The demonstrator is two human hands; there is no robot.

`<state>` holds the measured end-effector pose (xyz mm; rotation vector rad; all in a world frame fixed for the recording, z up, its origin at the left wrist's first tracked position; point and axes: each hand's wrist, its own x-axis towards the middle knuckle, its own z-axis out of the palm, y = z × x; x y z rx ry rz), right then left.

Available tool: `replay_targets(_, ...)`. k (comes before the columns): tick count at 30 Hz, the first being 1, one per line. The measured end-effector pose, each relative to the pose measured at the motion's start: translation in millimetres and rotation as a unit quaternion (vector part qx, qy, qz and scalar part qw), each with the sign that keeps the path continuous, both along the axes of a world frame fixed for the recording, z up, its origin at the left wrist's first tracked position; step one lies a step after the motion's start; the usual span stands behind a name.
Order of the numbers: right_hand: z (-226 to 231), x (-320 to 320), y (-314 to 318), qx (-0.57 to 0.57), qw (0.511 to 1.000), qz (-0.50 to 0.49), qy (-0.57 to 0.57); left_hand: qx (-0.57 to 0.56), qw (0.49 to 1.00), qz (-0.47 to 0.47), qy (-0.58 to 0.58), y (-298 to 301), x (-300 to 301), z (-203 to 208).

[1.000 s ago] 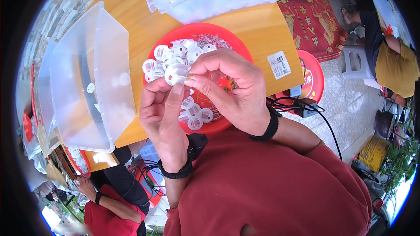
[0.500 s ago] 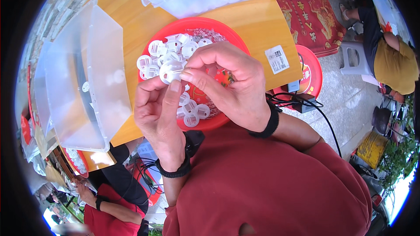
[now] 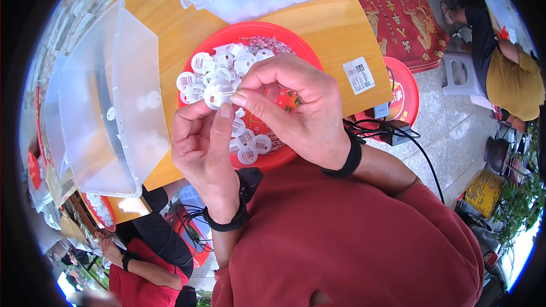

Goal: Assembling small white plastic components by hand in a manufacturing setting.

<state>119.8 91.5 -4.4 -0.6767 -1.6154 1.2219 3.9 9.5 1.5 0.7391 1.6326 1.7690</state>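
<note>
Your L hand (image 3: 202,150) grips a white plastic pc (image 3: 216,95) btwn thumb & fingers; your R hand (image 3: 310,111) pinches its R edge. It's above the red tray (image 3: 304,46) w/ more white pcs (image 3: 247,154), on wood surface (image 3: 341,28).

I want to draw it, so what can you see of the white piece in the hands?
The white piece looks like plastic. Its rounded side, with a dark hole, faces the camera. The left hand pinches it; the right hand is at its right edge. It is held in the air over the red tray. Part is hidden.
</note>
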Motion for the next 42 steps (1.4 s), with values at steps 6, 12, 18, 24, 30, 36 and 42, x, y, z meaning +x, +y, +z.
replay_targets(6,-2.0,-0.4,0.0,-0.001,1.000,0.000,0.002,-0.009,1.000,-0.006,-0.011,0.0,0.4,0.9)
replay_targets(12,0.2,-2.3,-1.5,0.003,1.000,-0.010,-0.002,-0.008,0.999,0.002,0.031,-1.8,2.2,3.0)
replay_targets(18,0.7,-2.5,-1.9,0.014,1.000,-0.013,-0.006,-0.021,0.987,0.030,0.158,-1.7,6.4,1.9)
replay_targets(24,-1.9,-5.6,-3.4,0.054,0.998,-0.025,-0.009,-0.021,0.984,0.039,0.170,-1.7,6.5,1.5)
replay_targets(30,-5.5,-6.5,-1.6,0.102,0.994,-0.030,-0.014,-0.041,0.968,0.033,0.245,-3.0,10.4,3.9)
replay_targets(36,1.5,2.4,5.8,-0.026,0.996,0.082,0.013,-0.051,0.968,0.041,0.244,-5.3,11.5,3.4)
replay_targets(42,2.2,7.2,14.6,-0.078,0.985,0.149,0.035,-0.026,0.973,0.013,0.231,-8.5,10.7,3.2)
